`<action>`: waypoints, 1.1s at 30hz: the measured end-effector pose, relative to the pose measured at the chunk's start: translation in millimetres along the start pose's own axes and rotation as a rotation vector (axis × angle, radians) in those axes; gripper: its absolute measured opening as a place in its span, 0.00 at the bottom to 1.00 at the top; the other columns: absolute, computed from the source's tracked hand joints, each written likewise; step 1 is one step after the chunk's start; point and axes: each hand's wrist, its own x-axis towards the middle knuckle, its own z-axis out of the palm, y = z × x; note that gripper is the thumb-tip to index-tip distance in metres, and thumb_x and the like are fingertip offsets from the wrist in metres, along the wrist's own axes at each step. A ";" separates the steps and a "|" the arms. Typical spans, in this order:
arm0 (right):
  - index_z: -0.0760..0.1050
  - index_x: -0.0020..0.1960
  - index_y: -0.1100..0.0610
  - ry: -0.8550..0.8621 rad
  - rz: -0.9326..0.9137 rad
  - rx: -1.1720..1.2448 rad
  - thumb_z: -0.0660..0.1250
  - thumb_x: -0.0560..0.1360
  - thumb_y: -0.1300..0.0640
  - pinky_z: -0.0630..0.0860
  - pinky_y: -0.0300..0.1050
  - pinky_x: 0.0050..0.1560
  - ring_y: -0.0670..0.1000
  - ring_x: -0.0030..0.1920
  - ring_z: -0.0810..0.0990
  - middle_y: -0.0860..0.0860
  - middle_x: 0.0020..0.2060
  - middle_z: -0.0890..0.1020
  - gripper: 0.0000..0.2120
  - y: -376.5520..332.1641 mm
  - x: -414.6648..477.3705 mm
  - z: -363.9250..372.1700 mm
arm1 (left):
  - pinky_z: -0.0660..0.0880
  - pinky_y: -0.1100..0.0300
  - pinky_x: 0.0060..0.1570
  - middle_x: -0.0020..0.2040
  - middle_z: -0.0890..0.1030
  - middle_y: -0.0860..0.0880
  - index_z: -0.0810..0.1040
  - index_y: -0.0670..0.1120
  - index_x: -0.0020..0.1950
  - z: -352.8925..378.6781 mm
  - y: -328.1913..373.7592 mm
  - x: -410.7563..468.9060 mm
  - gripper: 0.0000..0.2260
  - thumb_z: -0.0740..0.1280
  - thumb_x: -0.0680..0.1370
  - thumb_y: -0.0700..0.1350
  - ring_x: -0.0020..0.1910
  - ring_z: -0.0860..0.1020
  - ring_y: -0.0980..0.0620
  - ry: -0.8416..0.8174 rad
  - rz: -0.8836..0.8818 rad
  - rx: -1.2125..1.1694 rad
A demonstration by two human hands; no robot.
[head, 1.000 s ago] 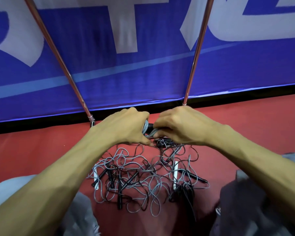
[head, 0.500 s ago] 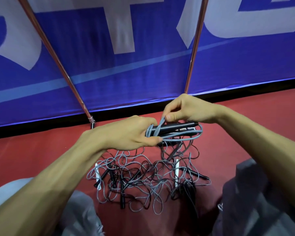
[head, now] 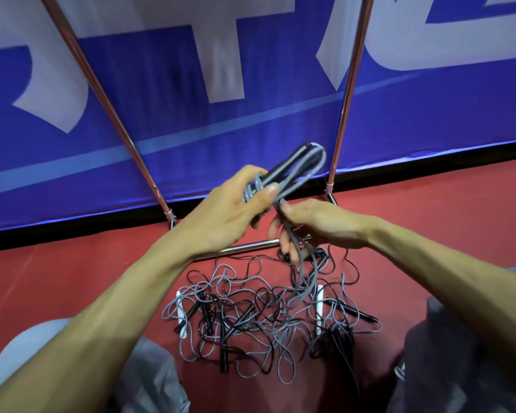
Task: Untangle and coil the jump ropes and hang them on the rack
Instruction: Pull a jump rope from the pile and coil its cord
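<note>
The left hand (head: pixel 233 210) was clamped round a half-wound grey jump rope (head: pixel 252 189) and its black handle (head: pixel 289 162), held above the tangled pile (head: pixel 265 317). The right hand (head: pixel 313 225) curled round strands trailing down into that pile. Further pulling could, I judged, tighten a knot or drag snagged neighbours up. Half a second earlier the bundle lay level with the right hand pinching a loop over it; here it tilted upward.
</note>
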 end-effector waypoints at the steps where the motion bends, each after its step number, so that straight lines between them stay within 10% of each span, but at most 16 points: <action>1: 0.75 0.53 0.60 0.002 0.010 -0.013 0.52 0.81 0.44 0.76 0.46 0.37 0.52 0.33 0.78 0.55 0.36 0.79 0.21 2.3 1.7 3.4 | 0.66 0.59 0.29 0.31 0.77 0.51 0.71 0.53 0.51 -0.8 0.1 1.8 0.16 0.58 0.75 0.63 0.23 0.69 0.58 0.076 -0.026 0.021; 7: 0.70 0.50 0.56 0.104 -0.011 -0.526 0.62 0.80 0.52 0.73 0.46 0.35 0.51 0.31 0.75 0.51 0.32 0.77 0.06 3.1 5.0 9.3 | 0.65 0.54 0.31 0.33 0.73 0.46 0.64 0.48 0.50 0.7 -10.8 1.8 0.19 0.54 0.79 0.65 0.35 0.73 0.47 0.146 -0.140 0.539; 15: 0.69 0.48 0.54 0.202 -0.321 -1.256 0.57 0.81 0.52 0.75 0.55 0.45 0.59 0.46 0.77 0.52 0.45 0.77 0.06 -13.6 -12.4 10.7 | 0.74 0.46 0.47 0.43 0.80 0.45 0.69 0.50 0.46 2.8 -33.9 12.3 0.22 0.47 0.79 0.66 0.47 0.77 0.40 0.032 -0.212 0.657; 22: 0.82 0.45 0.51 0.407 -0.471 -1.112 0.69 0.69 0.38 0.74 0.49 0.37 0.54 0.41 0.78 0.49 0.40 0.81 0.16 -24.6 -27.5 -18.4 | 0.71 0.55 0.39 0.34 0.74 0.45 0.73 0.42 0.41 3.4 -18.4 11.9 0.37 0.41 0.70 0.71 0.34 0.72 0.48 -0.236 -0.148 0.463; 28: 0.80 0.42 0.47 0.395 -0.393 -1.053 0.57 0.62 0.24 0.74 0.49 0.36 0.53 0.37 0.77 0.50 0.33 0.80 0.30 -21.1 -22.9 -22.0 | 0.62 0.58 0.29 0.30 0.71 0.53 0.68 0.50 0.45 16.9 -1.1 2.6 0.30 0.71 0.60 0.72 0.30 0.68 0.53 -0.364 -0.172 0.674; 33: 0.79 0.42 0.49 0.278 -0.417 -0.882 0.59 0.66 0.26 0.75 0.56 0.38 0.52 0.37 0.76 0.51 0.34 0.79 0.27 -19.9 -16.5 -21.3 | 0.65 0.56 0.29 0.35 0.73 0.50 0.68 0.51 0.44 17.7 -4.1 2.6 0.24 0.71 0.67 0.68 0.36 0.74 0.49 -0.289 -0.115 0.736</action>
